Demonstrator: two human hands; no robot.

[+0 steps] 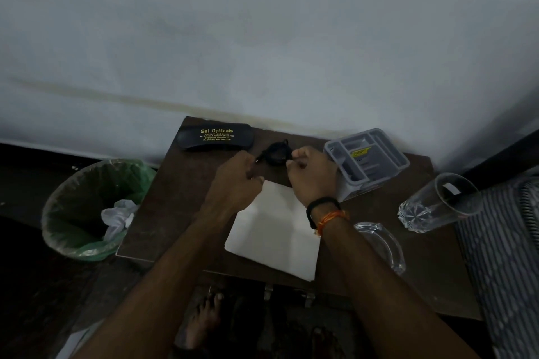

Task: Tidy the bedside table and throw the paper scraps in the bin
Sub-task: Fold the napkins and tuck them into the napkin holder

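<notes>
You stand over a dark wooden bench [175, 213] pushed against a pale wall. A white sheet of paper [274, 230] lies flat near the middle of the bench, and it serves as the landmark here.

Just beyond the paper's far edge, both of your hands meet over a small black coiled cable [277, 150]. Your left hand [236, 181] has its fingers curled and pinches one end of the cable. Your right hand [309, 172] also has its fingers curled, and pinches the coil's other side. A black band and an orange thread circle your right wrist, which crosses the paper's right edge.

Beyond the paper and to its left, a black spectacle case [215, 137] with gold lettering lies along the bench's back edge. Beyond and to the right of the paper sits a grey plastic organiser tray [367, 160] with several slots. Right of the paper, a clear glass ashtray [382, 245] rests on the bench. Further right, a tall clear drinking glass [437, 204] stands at the bench's edge.

Left of the paper, off the bench and on the floor, stands a bin [87, 207] lined with a green bag. Crumpled paper scraps [116, 216] lie inside it.
</notes>
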